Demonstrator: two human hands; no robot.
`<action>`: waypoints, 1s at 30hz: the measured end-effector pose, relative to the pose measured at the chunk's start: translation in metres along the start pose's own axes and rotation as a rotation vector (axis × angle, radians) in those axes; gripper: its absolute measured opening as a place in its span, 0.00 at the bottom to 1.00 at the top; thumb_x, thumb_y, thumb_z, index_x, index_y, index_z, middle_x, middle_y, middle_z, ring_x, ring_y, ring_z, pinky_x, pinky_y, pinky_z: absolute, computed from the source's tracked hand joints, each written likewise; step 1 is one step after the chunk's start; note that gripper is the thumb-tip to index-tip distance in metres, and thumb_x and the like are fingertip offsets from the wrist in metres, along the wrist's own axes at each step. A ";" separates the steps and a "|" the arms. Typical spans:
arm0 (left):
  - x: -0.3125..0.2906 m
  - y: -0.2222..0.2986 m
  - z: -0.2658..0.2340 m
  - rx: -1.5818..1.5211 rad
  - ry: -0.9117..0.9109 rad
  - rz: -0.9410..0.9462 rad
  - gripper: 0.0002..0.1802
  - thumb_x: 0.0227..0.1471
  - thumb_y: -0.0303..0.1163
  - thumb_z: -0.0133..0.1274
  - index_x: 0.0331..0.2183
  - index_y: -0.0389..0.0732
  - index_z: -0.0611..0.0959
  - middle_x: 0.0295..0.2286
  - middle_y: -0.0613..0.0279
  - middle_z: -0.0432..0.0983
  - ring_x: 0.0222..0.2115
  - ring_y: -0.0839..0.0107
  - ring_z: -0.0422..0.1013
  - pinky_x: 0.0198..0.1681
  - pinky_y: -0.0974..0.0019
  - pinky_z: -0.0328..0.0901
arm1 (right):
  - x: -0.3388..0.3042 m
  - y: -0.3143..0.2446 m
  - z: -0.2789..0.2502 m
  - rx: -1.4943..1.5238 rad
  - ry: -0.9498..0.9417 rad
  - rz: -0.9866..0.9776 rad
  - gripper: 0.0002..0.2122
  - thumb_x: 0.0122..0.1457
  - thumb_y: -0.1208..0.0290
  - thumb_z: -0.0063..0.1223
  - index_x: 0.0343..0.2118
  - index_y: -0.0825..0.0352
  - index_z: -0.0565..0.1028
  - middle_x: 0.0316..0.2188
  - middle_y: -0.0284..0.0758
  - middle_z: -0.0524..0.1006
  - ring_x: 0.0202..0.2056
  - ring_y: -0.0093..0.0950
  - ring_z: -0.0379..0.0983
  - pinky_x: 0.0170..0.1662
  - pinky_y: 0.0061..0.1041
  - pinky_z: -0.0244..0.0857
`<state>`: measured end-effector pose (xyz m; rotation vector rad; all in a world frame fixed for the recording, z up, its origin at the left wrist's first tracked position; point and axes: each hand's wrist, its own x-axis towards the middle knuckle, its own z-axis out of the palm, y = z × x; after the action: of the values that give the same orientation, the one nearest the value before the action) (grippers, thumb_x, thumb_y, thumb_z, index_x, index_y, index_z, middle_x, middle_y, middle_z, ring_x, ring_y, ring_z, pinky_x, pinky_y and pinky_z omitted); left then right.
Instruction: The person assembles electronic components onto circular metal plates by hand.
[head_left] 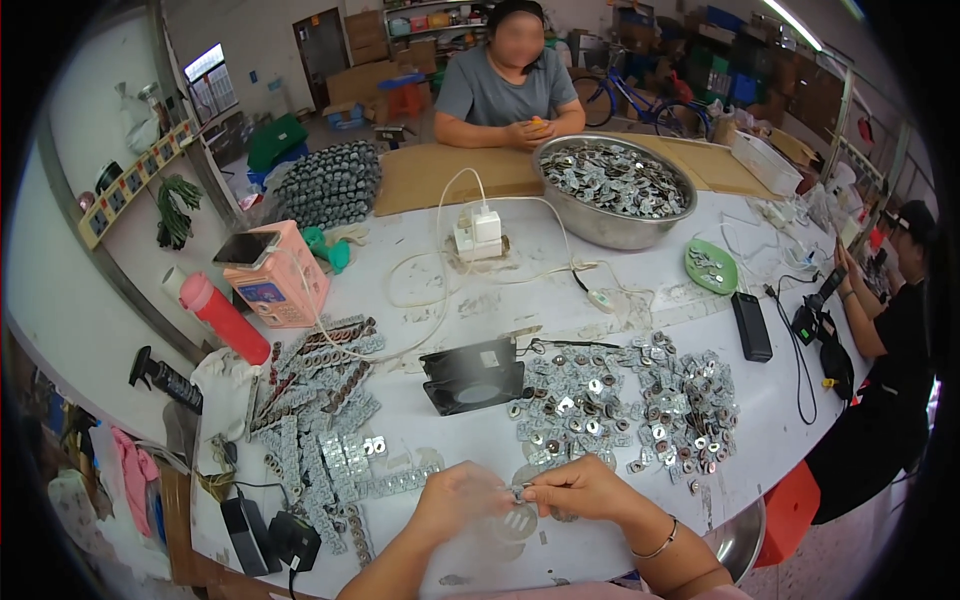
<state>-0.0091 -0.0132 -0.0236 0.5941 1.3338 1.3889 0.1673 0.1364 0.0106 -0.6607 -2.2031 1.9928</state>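
Close to the table's front edge, my right hand (583, 488) pinches a small silver metal part (521, 490) between thumb and fingers. Against it on the left is my left hand (465, 500), its fingers smeared by motion, so their grip is not clear. Just beyond my right hand lies a loose heap of small round metal pieces (580, 400), grey and brown. A second heap of such pieces (690, 410) spreads to its right. Lined-up strips of similar metal parts (330, 455) cover the table left of my left hand.
A black fan (474, 378) stands mid-table, before a white power adapter (478, 236) with looping cable. Farther back sits a metal bowl (615, 232) full of parts, near a green dish (728, 282). A red bottle (225, 320) and pink box (285, 275) stand left. Two people are nearby.
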 end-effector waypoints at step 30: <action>-0.001 -0.005 0.026 0.325 0.255 0.535 0.10 0.45 0.18 0.60 0.34 0.34 0.83 0.34 0.55 0.79 0.34 0.69 0.76 0.39 0.70 0.71 | 0.007 0.022 0.024 0.007 0.259 -0.118 0.08 0.63 0.70 0.49 0.27 0.65 0.71 0.13 0.22 0.66 0.15 0.10 0.58 0.17 0.14 0.50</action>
<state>0.0165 -0.0052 -0.0211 1.0784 1.7017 1.7292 0.1581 0.1174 -0.0151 -0.7242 -2.0328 1.7481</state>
